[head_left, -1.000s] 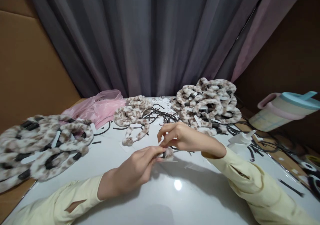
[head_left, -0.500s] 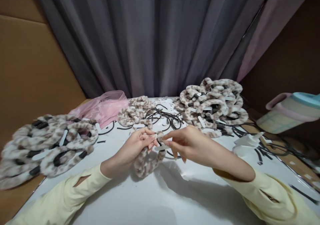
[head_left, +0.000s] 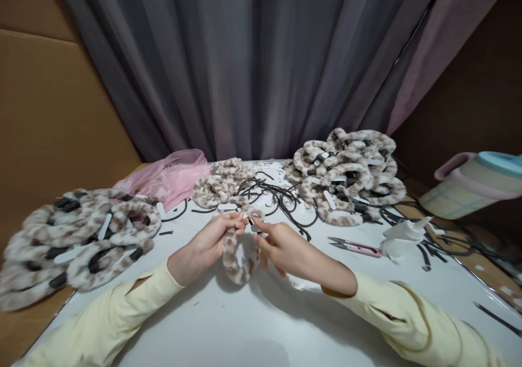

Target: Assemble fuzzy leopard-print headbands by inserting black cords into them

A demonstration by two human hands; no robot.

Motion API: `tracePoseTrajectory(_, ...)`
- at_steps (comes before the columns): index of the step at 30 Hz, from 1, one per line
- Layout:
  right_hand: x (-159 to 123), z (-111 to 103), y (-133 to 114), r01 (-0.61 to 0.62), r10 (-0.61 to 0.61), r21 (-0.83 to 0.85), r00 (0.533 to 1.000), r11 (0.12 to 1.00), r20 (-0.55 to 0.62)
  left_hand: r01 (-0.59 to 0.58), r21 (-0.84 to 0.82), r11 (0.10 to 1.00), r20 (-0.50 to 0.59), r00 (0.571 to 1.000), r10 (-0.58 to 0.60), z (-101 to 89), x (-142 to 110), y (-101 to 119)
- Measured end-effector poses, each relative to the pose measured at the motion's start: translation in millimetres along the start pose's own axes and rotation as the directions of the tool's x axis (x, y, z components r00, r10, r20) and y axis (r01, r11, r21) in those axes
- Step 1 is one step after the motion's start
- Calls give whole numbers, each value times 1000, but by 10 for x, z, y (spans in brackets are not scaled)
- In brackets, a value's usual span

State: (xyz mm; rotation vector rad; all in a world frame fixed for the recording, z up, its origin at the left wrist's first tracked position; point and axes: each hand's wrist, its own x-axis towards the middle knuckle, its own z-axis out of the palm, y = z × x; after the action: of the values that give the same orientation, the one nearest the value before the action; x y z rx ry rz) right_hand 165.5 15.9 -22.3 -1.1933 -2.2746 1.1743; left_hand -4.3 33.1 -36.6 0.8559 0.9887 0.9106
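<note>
A fluffy, brown-spotted white ring hangs between my two hands over the white table. My left hand is closed, pinching the ring's upper left part. On its upper right part, my right hand is closed, with thumb and forefinger at a dark piece and a pale strip on the ring. The fingertips partly cover that spot. Just behind the hands lies a smaller heap of spotted rings, with a white strip by its front edge.
Piles of spotted rings lie at left and right. Black cords and a pink plastic bag are at the back. Pink-handled thread snips, a white nozzle bottle and a tumbler stand or lie at right.
My right hand and forearm have shifted left, closer to my left hand, and the thread snips have come into view. The ring has turned slightly and stays held.
</note>
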Motion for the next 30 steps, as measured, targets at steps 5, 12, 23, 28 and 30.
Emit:
tracePoseTrajectory(5, 83, 60, 25, -95, 78, 282, 994, 955, 73, -25, -78, 997, -23, 999, 23, 18, -1, -7)
tracePoseTrajectory(12, 181, 65, 40, -209, 145, 591, 977, 779, 155, -139, 101, 985, -23, 990, 142, 75, -58, -45)
tracePoseTrajectory(23, 204, -8, 81, -138, 172, 541, 985, 829, -12, -336, 700, 629, 110, 922, 370, 105, -183, -4)
tracePoseTrajectory(28, 161, -130, 16, -134, 145, 514, 989, 847, 18, -421, 840, 343, 219, 841, 496, 67, -191, -40)
tracePoseTrajectory(30, 151, -166, 2, -118, 135, 509, 991, 853, 4, -413, 855, 314, 195, 817, 543, 54, -186, -76)
